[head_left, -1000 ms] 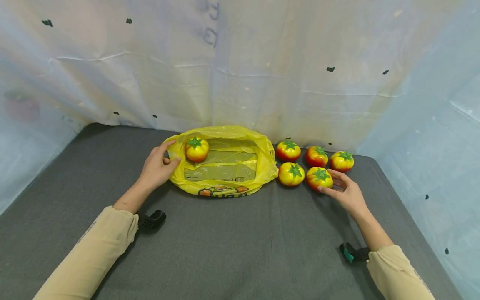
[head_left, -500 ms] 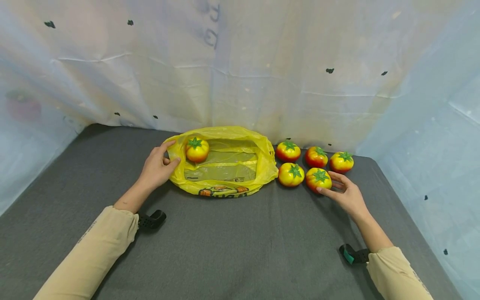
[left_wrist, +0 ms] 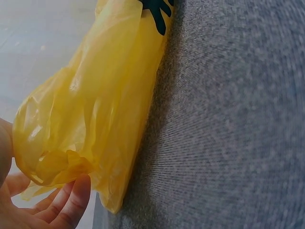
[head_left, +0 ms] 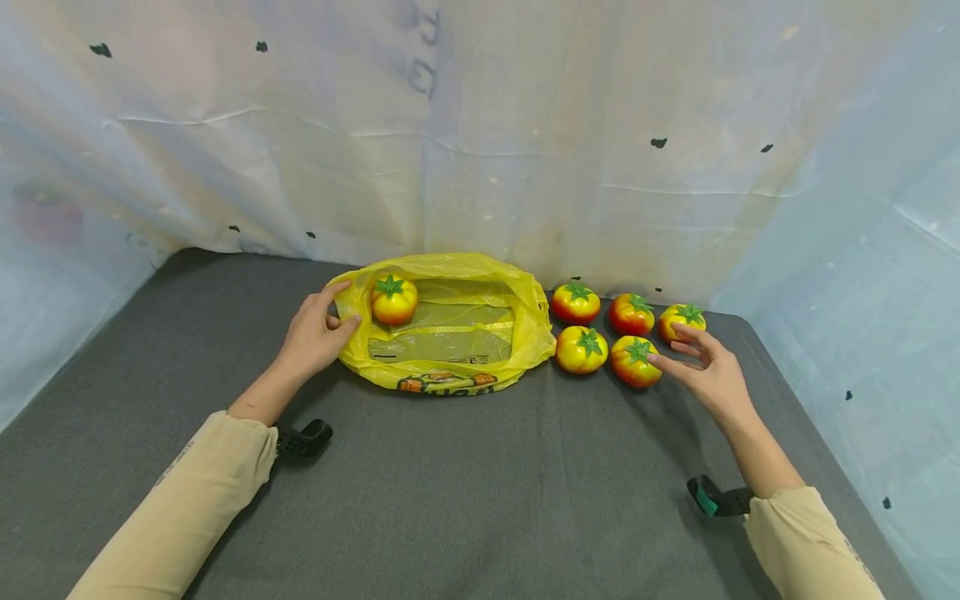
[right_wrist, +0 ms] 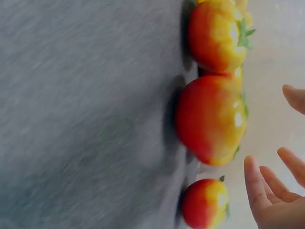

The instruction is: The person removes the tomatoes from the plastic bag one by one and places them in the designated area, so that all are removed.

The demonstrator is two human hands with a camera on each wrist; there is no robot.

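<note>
My left hand [head_left: 311, 329] holds the left rim of a yellow plastic bag [head_left: 450, 379], which lies with its mouth spread. The left wrist view shows fingertips against the bag's bunched edge [left_wrist: 66, 167]. One yellow-red tomato [head_left: 394, 302] with a green leafy top sits inside, at the bag's left end. Above the front right tomato [head_left: 632, 371], my right hand [head_left: 712, 375] hovers with its fingers spread and nothing in them. The right wrist view shows these fingers apart from the large tomato [right_wrist: 209, 119].
Beside the bag's right end stand several more tomatoes in two rows, among them a front left one [head_left: 581, 350] and a back right one [head_left: 678, 323]. Dark grey cloth [head_left: 480, 483] covers the table. Pale sheeting [head_left: 525, 167] rises behind and at both sides.
My right hand has let go of the front right tomato and moved up and to the right, its fingers spreading. My left hand and the bag have stayed put.
</note>
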